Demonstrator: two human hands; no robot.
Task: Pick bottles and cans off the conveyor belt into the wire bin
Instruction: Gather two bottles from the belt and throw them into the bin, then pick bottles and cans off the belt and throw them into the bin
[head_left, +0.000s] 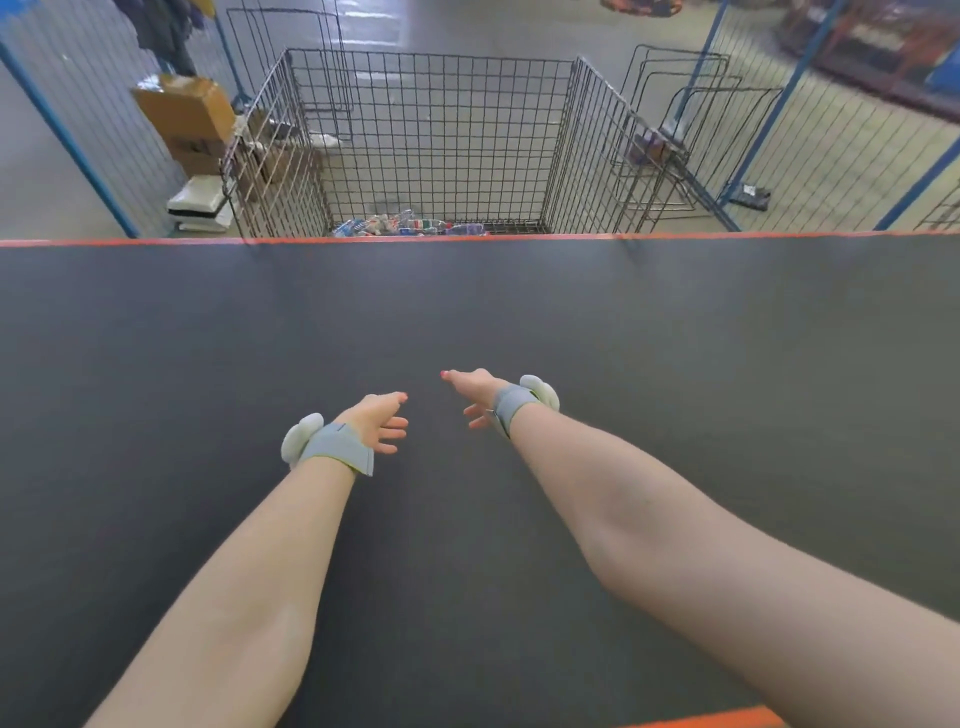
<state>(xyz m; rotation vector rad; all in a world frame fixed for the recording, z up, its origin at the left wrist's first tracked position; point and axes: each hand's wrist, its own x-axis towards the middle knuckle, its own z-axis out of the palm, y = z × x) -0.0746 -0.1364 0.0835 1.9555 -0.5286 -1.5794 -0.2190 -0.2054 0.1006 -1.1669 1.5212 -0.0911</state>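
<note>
Done: plastic bottles (410, 227) are lying in a thin layer inside wire bin (587, 156).
Left: conveyor belt (675, 322) is showing nothing to pick.
Hands: left hand (376, 423) and right hand (475, 395) are hovering, fingers apart, holding nothing.

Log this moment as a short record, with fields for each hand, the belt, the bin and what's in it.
left hand: open, fingers spread, holding nothing, reaching out over the belt
right hand: open, holding nothing, reaching out over the belt
conveyor belt: dark, orange edges
wire bin: just beyond the belt's far edge
bottles: piled at the bin's bottom, near side
</note>
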